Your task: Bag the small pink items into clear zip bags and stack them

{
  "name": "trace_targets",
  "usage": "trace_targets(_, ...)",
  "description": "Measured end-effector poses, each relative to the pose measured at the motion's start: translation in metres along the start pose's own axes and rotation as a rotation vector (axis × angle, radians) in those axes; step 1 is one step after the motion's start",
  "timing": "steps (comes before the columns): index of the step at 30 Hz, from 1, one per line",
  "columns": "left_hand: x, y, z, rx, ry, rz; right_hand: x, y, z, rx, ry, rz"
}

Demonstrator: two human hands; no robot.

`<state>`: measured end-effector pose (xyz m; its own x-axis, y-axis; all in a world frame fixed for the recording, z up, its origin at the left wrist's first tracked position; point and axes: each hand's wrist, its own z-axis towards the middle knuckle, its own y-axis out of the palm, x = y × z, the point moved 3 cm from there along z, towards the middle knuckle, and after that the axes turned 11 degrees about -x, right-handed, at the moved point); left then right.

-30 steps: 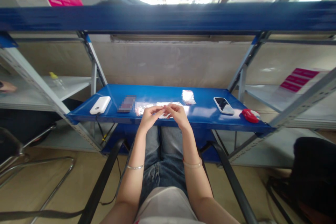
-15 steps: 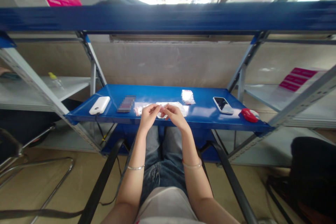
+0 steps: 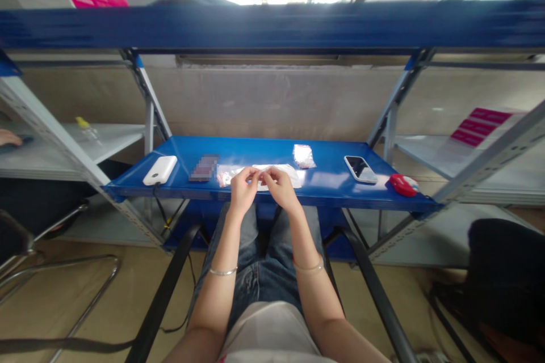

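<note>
My left hand (image 3: pixel 244 188) and my right hand (image 3: pixel 279 186) meet fingertip to fingertip above the front edge of the blue shelf (image 3: pixel 238 148). Both are closed in a pinch, and whatever they hold between them is too small to make out. Under and behind the fingers lies a white sheet or flat bag (image 3: pixel 293 176). Just left of my left hand is a small clear plastic bag (image 3: pixel 223 176) with reddish bits. A second clear bag with white contents (image 3: pixel 304 156) rests farther back, right of my hands.
On the shelf's left are a white power bank (image 3: pixel 160 171) with a cable and a blurred-out dark flat item (image 3: pixel 204 168). To the right lie a white phone (image 3: pixel 360 169) and a red object (image 3: pixel 403 185). Another person's hand (image 3: pixel 9 137) shows at far left. Chair armrests flank me.
My hands have drawn slightly closer together, with the fingertips still touching. My knees have spread apart. At far left, the other person's hand has come further into view.
</note>
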<state>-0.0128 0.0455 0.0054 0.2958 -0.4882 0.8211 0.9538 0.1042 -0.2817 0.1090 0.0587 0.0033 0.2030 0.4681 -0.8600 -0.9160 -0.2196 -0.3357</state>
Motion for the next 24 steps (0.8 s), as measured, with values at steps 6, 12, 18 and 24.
trace_targets(6,0.004,0.013,-0.004,0.083,0.002,0.115,0.003,-0.005,-0.002,0.058,0.041,-0.173)
trace_targets(12,0.007,0.025,-0.007,0.133,-0.003,0.159,-0.005,-0.015,-0.007,0.086,0.064,-0.288)
trace_targets(18,0.009,0.029,-0.009,0.153,0.015,0.161,-0.009,-0.019,-0.009,0.068,0.076,-0.29)
trace_targets(24,0.001,0.01,-0.006,0.325,-0.019,0.101,-0.012,-0.003,-0.006,-0.037,0.067,-0.211)
